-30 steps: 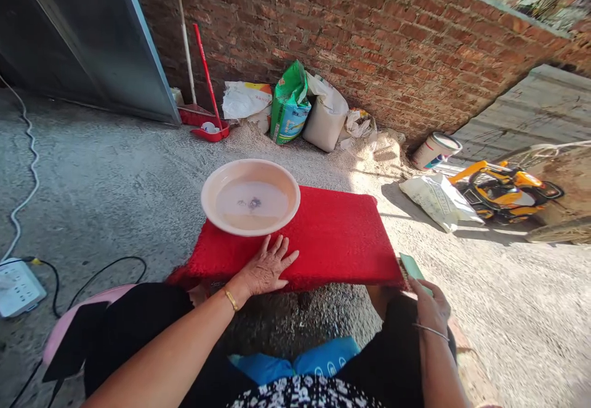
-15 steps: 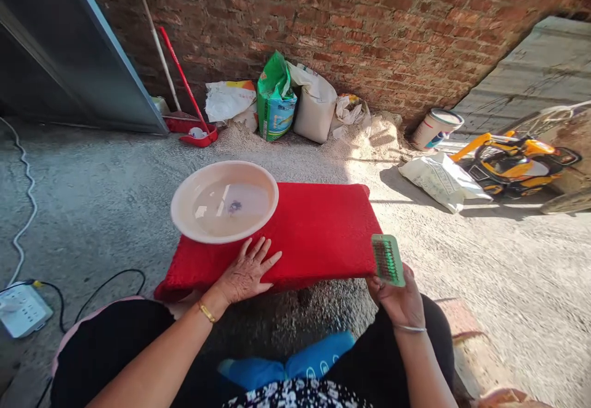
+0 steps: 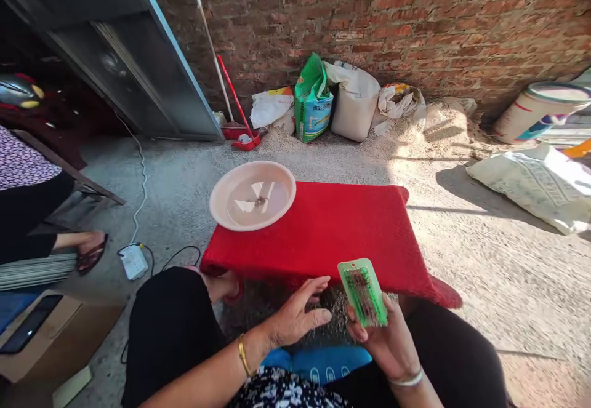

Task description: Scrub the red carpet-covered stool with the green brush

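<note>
My right hand grips a flat green brush, its bristle side turned up with dark brown matter caught among the bristles. The brush stands just off the front edge of a low table with a red cloth. Beside it, my left hand hovers with fingers apart, holding nothing and not touching the brush. A pale pink basin of water rests on the left end of the red cloth; a small dark clump shows in the water.
Against the brick wall stand a green bag, a white sack and a red dustpan. A power strip with cords lies left. A seated person's foot and a cardboard box are at far left.
My left hand has lifted off the red cloth and moved right, toward the brush. My right hand has brought the brush inward, tilting its bristles toward me. The view has swung left.
</note>
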Available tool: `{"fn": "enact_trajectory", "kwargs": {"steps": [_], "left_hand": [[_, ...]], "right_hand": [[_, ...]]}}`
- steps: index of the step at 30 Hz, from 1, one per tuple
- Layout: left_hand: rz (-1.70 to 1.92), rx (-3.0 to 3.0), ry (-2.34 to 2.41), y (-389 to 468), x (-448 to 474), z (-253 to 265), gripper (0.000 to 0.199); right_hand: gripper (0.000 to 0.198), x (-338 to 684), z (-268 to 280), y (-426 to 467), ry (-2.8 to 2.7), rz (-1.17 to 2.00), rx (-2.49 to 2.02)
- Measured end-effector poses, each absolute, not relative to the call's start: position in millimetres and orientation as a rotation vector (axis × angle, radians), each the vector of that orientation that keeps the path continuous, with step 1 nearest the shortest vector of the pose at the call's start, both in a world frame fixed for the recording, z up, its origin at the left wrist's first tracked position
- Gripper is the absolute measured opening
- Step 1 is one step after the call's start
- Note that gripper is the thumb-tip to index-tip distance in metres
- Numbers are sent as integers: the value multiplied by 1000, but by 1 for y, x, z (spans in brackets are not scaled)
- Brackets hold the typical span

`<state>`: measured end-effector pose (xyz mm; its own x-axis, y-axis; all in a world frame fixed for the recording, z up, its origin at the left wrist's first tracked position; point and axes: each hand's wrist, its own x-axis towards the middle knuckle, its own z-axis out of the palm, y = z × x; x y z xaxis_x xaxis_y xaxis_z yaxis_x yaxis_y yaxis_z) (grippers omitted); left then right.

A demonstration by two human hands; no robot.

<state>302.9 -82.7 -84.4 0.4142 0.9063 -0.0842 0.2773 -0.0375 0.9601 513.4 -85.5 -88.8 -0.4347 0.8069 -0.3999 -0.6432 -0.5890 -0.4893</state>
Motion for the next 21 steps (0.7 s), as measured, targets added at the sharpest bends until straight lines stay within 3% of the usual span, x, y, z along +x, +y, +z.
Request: {"fn": "enact_trajectory", "kwargs": {"steps": [4, 11, 16, 21], "left_hand": [[771, 1077, 793, -81, 344, -79, 67], [757, 798, 862, -90, 366, -76, 66], [1084, 930, 1360, -74, 330, -63, 46], [812, 1490, 1991, -56, 230, -67, 54]], "right_hand": [[55, 500, -91, -93, -352, 2227, -785], [51, 483, -106, -98, -478, 2235, -871], [52, 484, -110, -100, -800, 2294, -1030], [39, 500, -101, -99, -1046, 2131, -1052]]}}
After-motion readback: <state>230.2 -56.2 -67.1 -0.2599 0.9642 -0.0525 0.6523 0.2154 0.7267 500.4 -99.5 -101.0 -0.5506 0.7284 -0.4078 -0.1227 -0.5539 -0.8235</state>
